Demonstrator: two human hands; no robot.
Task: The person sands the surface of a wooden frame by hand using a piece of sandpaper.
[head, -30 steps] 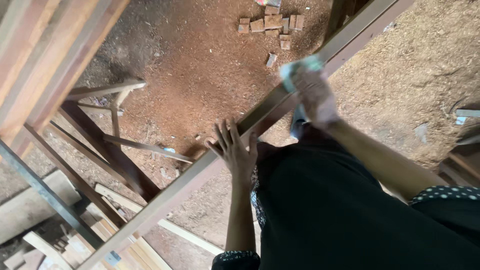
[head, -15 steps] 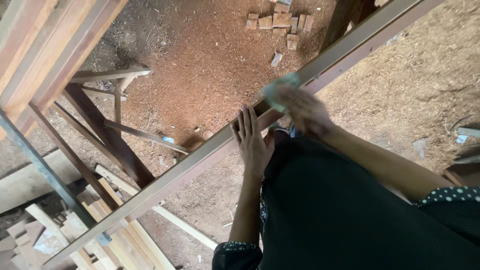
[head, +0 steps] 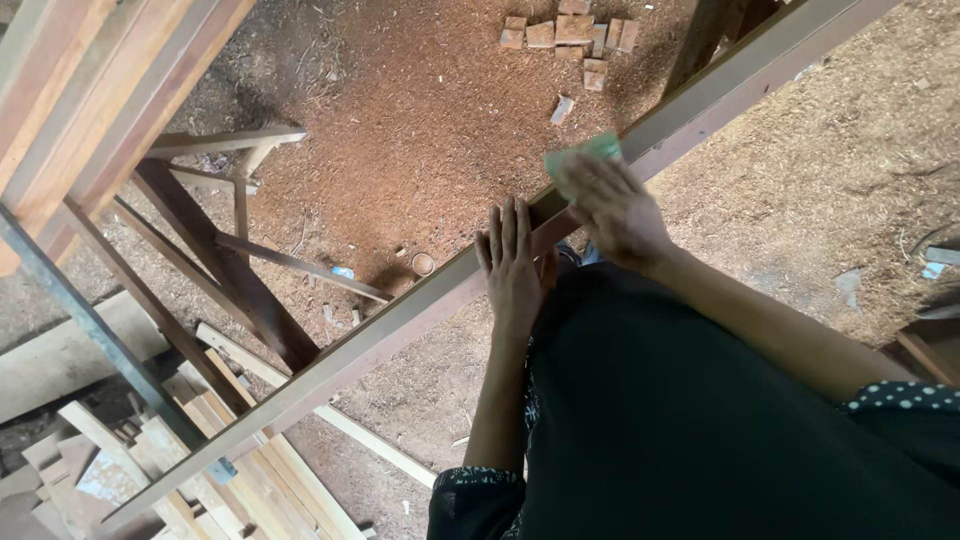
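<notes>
- The long wooden beam runs diagonally, lower left to upper right.
- Left hand rests flat on it, grip released.
- Right hand, farther up the beam, presses a green pad against it, grip clenched on the pad.

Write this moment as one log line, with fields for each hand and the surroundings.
left hand: flat on long wooden beam | right hand: presses green pad on beam, blurred | floor: sawdust, small wood blocks

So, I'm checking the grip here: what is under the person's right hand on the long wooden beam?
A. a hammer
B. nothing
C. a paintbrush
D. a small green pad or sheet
D: the right hand presses a small green pad flat against the long wooden beam.
</notes>
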